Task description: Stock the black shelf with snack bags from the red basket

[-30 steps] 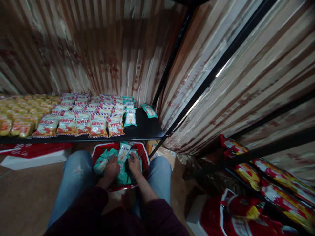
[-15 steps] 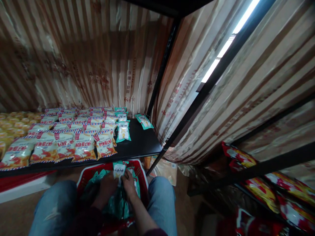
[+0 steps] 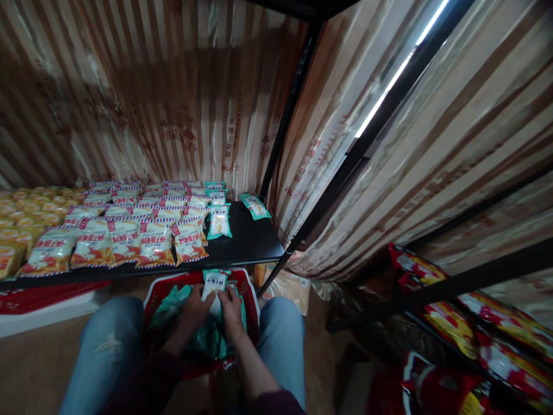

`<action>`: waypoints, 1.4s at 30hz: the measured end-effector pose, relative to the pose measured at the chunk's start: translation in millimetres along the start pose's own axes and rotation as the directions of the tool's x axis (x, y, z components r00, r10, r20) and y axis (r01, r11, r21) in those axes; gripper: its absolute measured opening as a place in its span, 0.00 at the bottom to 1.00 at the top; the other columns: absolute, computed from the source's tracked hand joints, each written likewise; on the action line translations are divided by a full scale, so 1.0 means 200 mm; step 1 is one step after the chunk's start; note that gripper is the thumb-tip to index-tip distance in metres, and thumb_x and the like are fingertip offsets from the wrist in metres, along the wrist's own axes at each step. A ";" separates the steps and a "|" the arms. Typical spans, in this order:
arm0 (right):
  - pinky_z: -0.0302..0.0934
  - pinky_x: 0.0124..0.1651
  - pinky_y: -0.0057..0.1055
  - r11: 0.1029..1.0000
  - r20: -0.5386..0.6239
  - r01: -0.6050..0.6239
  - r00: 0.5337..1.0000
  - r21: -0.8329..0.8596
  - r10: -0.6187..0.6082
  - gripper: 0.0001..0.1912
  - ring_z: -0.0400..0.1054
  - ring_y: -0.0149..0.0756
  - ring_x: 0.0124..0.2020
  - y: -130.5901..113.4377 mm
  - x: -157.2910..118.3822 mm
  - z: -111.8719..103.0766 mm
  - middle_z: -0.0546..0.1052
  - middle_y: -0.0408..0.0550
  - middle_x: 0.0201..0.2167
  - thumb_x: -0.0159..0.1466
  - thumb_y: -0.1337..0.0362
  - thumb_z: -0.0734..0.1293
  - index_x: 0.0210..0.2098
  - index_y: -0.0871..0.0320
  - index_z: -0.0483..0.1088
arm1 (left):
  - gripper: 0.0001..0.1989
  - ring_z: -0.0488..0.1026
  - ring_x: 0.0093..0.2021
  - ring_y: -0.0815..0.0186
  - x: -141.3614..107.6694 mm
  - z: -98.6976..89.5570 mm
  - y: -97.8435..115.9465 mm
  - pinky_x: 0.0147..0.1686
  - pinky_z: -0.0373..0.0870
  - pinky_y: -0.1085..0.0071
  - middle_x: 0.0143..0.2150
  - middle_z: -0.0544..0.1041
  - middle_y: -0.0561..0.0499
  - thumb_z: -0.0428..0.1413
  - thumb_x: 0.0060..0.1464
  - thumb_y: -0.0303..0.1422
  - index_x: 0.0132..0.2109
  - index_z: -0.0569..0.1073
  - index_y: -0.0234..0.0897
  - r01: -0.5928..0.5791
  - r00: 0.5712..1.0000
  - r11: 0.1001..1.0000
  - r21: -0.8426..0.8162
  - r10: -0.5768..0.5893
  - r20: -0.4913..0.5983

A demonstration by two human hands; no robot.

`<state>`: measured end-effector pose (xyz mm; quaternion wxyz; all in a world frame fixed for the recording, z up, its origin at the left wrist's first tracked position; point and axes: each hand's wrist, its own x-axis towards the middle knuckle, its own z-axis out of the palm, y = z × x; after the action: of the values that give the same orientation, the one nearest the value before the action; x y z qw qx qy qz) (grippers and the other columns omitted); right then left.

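Note:
Between my knees stands a red basket [image 3: 250, 288] filled with teal snack bags [image 3: 173, 302]. Above its contents, a teal-and-white snack bag [image 3: 215, 283] is pinched upright in both hands. My left hand [image 3: 195, 308] grips its left side, thumb across the front. My right hand [image 3: 231, 308] holds the right side in the same way. On the black shelf [image 3: 246, 245] ahead, a short row of matching teal bags [image 3: 219, 222] stands beside rows of white-and-orange snack bags [image 3: 155, 242]. One more teal bag [image 3: 256, 206] lies apart near the shelf's right corner.
Small yellow packs [image 3: 32, 219] fill the shelf's left end. A black post [image 3: 319, 207] rises at the shelf's right corner, with striped curtains [image 3: 185, 104] behind. Red-and-yellow bags [image 3: 449, 325] sit on a lower rack at right. A white-and-red box [image 3: 52, 308] lies under the shelf.
Both hands have lifted the teal snack bag slightly, and more of its front shows. The camera view has shifted a little.

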<state>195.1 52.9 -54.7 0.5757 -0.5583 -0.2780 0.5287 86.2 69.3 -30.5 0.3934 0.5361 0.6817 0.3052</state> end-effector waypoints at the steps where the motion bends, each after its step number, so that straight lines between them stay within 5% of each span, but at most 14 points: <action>1: 0.67 0.36 0.32 1.000 0.005 -0.018 1.000 0.013 0.017 0.18 0.73 0.38 0.31 -0.01 -0.01 -0.01 0.78 0.45 0.30 0.50 0.58 0.67 0.40 0.58 0.71 | 0.14 0.75 0.40 0.56 -0.01 -0.01 0.00 0.43 0.69 0.60 0.39 0.77 0.40 0.53 0.51 0.38 0.42 0.67 0.32 0.022 1.000 0.999 -0.028 -0.022 0.012; 8: 0.68 0.42 0.35 0.993 0.124 -0.119 0.985 0.018 0.116 0.28 0.74 0.37 0.35 -0.06 -0.14 -0.04 0.78 0.45 0.38 0.53 0.57 0.67 0.53 0.56 0.66 | 0.16 0.76 0.38 0.64 -0.11 -0.07 0.06 0.35 0.72 0.70 0.47 0.76 0.40 0.56 0.51 0.34 0.47 0.65 0.33 0.147 0.989 0.943 -0.299 -0.139 0.047; 17: 0.69 0.42 0.36 0.995 0.196 -0.089 0.978 0.052 0.077 0.30 0.75 0.37 0.33 -0.08 -0.27 -0.04 0.79 0.45 0.36 0.52 0.56 0.69 0.53 0.57 0.65 | 0.14 0.76 0.32 0.65 -0.27 -0.12 0.12 0.32 0.71 0.72 0.37 0.78 0.45 0.56 0.51 0.35 0.44 0.70 0.31 0.214 0.975 0.833 -0.510 -0.213 0.061; 32: 0.68 0.43 0.38 0.988 0.207 -0.147 0.969 0.038 0.136 0.27 0.75 0.40 0.36 -0.06 -0.25 -0.06 0.79 0.46 0.37 0.52 0.57 0.69 0.50 0.58 0.69 | 0.11 0.74 0.42 0.60 -0.28 -0.08 0.05 0.43 0.68 0.67 0.39 0.78 0.45 0.47 0.57 0.37 0.38 0.71 0.36 0.185 0.962 0.926 -0.329 -0.240 -0.133; 37: 0.64 0.52 0.39 0.981 0.128 0.003 0.991 -0.195 0.023 0.26 0.70 0.41 0.48 -0.05 -0.25 -0.07 0.76 0.47 0.46 0.53 0.58 0.68 0.51 0.56 0.69 | 0.11 0.72 0.47 0.58 -0.27 -0.08 0.02 0.49 0.65 0.63 0.42 0.77 0.44 0.53 0.50 0.32 0.43 0.70 0.36 0.188 0.945 0.944 -0.270 -0.249 -0.213; 42: 0.53 0.61 0.40 0.866 0.129 0.210 0.977 -0.454 -0.169 0.23 0.63 0.41 0.56 -0.10 -0.28 -0.07 0.73 0.48 0.52 0.56 0.58 0.66 0.51 0.54 0.69 | 0.11 0.74 0.44 0.62 -0.30 -0.09 0.05 0.47 0.67 0.67 0.42 0.77 0.46 0.53 0.51 0.30 0.43 0.71 0.36 0.131 0.964 0.935 -0.330 -0.197 -0.177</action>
<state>197.4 0.8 -24.7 0.4618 -0.6269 -0.4745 0.4106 82.6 14.3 -1.5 0.4250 0.3727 0.7039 0.4301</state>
